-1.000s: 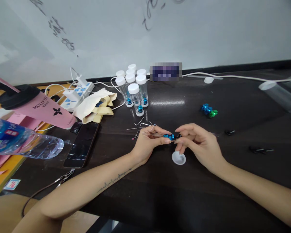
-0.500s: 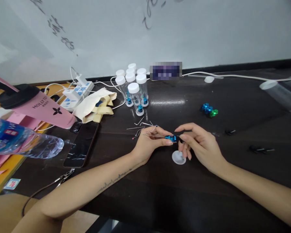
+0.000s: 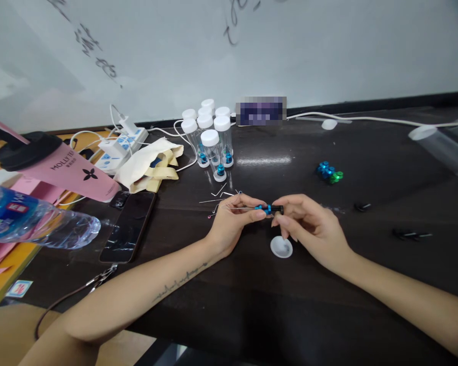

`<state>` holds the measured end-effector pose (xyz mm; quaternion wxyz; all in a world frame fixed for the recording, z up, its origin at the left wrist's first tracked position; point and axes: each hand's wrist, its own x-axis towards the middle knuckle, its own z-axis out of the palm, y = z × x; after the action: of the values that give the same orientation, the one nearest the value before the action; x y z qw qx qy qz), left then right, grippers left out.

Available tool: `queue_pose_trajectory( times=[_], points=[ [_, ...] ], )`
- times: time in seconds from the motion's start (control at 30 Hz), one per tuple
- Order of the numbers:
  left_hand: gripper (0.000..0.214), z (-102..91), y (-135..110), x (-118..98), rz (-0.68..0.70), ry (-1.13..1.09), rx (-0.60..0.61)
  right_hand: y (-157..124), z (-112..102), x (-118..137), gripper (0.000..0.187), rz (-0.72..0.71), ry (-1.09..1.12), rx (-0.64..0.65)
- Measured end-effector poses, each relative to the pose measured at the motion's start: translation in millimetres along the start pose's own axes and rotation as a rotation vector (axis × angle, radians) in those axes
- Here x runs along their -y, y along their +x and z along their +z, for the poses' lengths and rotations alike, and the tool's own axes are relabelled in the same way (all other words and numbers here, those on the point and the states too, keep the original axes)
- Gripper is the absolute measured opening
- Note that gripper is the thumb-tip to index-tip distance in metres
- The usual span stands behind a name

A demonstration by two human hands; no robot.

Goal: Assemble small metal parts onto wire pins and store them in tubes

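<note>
My left hand point(image 3: 234, 221) is closed, pinching a small tool with a shiny blue metal body point(image 3: 262, 209) between thumb and fingertips. Thin metal rods run from its left side across that hand. At its right end sits a short black part point(image 3: 277, 209), with the fingertips of my right hand point(image 3: 311, 223) closed about it. Just below the fingers, a small round white dish point(image 3: 281, 248) lies on the dark table. Several thin bent metal rods point(image 3: 218, 190) lie behind my left hand, partly hidden by it.
Clear tubes with white caps point(image 3: 209, 137) stand at the back. Blue and green metal pieces point(image 3: 330, 173) and black parts point(image 3: 408, 234) lie to the right. On the left are a phone point(image 3: 127, 229), a plastic bottle point(image 3: 41, 218), a pink cup point(image 3: 72, 168) and a power strip point(image 3: 125, 152).
Both hands have lifted the blue tool slightly away and leftward. My right fingers have drawn together round its black end and moved off the white dish, which now shows fully.
</note>
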<state>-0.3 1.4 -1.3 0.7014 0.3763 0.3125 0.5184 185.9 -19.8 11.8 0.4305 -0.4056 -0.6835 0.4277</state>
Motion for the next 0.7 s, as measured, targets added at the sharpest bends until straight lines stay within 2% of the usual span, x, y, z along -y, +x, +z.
queue_pose_trajectory(
  times=[0.43,0.7],
  points=[
    [0.020,-1.4,-0.5,1.5,-0.005,0.016,0.024,1.6,-2.1,2.0,0.011,0.027,-0.058,-0.013],
    [0.018,-1.1,-0.1,0.8,-0.002,0.007,0.027,2.2,-2.3,-1.4,0.015,0.058,-0.042,0.004]
  ],
)
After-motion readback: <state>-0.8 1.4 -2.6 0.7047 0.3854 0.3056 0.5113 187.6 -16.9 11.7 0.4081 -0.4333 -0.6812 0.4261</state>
